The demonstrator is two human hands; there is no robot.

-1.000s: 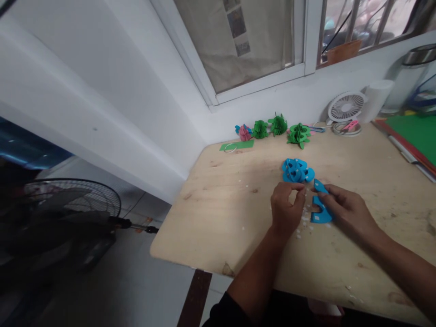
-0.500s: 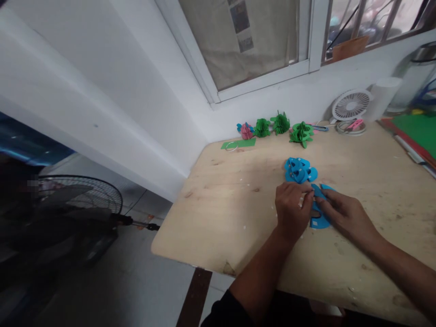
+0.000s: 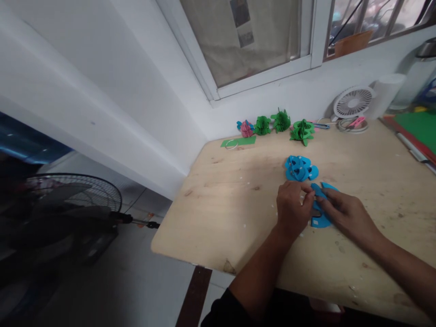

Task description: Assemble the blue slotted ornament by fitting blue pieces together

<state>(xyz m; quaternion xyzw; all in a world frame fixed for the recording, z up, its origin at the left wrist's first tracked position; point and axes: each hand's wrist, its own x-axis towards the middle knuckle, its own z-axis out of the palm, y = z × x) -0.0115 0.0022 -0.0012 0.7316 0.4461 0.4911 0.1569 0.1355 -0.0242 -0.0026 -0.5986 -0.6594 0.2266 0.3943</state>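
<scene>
My right hand (image 3: pixel 350 213) grips a blue paper cutout (image 3: pixel 321 221) with thumb and fingers, over the wooden table. Close at its left edge, my left hand (image 3: pixel 294 204) has thumb and forefinger pinched together. Whatever sits in that pinch is too small to make out. Small white squares show on the blue paper. Behind my fingers peeks another blue paper piece (image 3: pixel 329 185), partly covered by my right hand. Just beyond my left hand lies a pile of looped blue paper pieces (image 3: pixel 299 168), also dotted with white squares.
Green paper flowers (image 3: pixel 281 121) and a pink one (image 3: pixel 246 129) line the wall. A white ring (image 3: pixel 231 144) rests on a green strip (image 3: pixel 248 141). Farther right are a small white fan (image 3: pixel 354 103), pink-handled scissors (image 3: pixel 356 122) and green sheets (image 3: pixel 418 131). A floor fan (image 3: pixel 78 195) stands left.
Both hands stay at the blue cutout, with the left fingers shifting slightly along its edge. The camera view has tilted a little.
</scene>
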